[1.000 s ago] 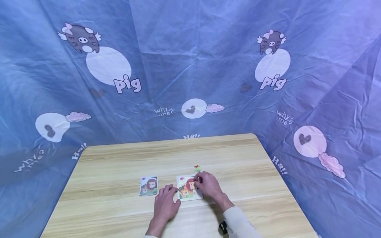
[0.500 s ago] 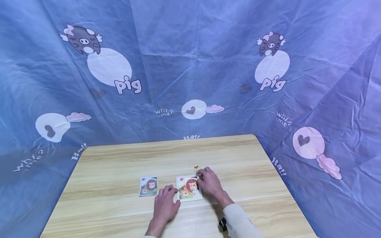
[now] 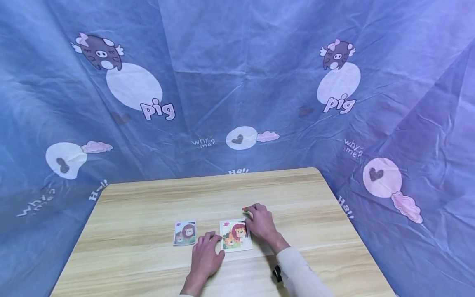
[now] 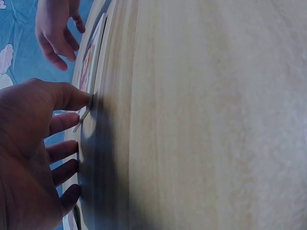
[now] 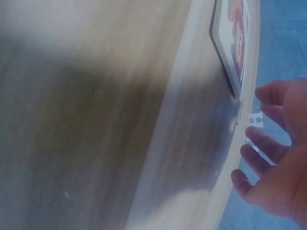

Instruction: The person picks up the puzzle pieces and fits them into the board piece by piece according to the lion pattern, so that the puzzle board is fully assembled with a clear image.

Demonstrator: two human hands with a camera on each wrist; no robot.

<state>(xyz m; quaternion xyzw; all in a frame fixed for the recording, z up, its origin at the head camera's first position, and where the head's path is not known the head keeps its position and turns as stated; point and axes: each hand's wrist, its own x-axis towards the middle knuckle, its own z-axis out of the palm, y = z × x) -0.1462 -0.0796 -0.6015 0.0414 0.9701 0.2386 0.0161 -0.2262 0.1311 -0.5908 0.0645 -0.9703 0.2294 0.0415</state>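
A puzzle board [image 3: 248, 247] with a white border and a lion picture lies on the table, with a pale gap at its lower right. My left hand [image 3: 205, 255] rests at its left side. In the left wrist view, the thumb [image 4: 76, 97] touches the board's edge and the other fingers are loosely extended. Over the board's upper right corner is my right hand [image 3: 261, 222], fingertips at a small red and green puzzle piece [image 3: 245, 212] behind the board. The hand partly hides this piece. The right wrist view shows its fingers [image 5: 266, 143] apart, with nothing visible between them.
Left of the board lies a picture card [image 3: 185, 233] with the same lion design. A wood-grain table [image 3: 148, 206] carries everything. Blue printed cloth [image 3: 208, 82] hangs behind and beside it. A black strap [image 3: 277, 273] shows by the right sleeve.
My right hand has moved from over the puzzle's right part, away from me, to the loose piece behind the board. The left hand has stayed at the board's left side.
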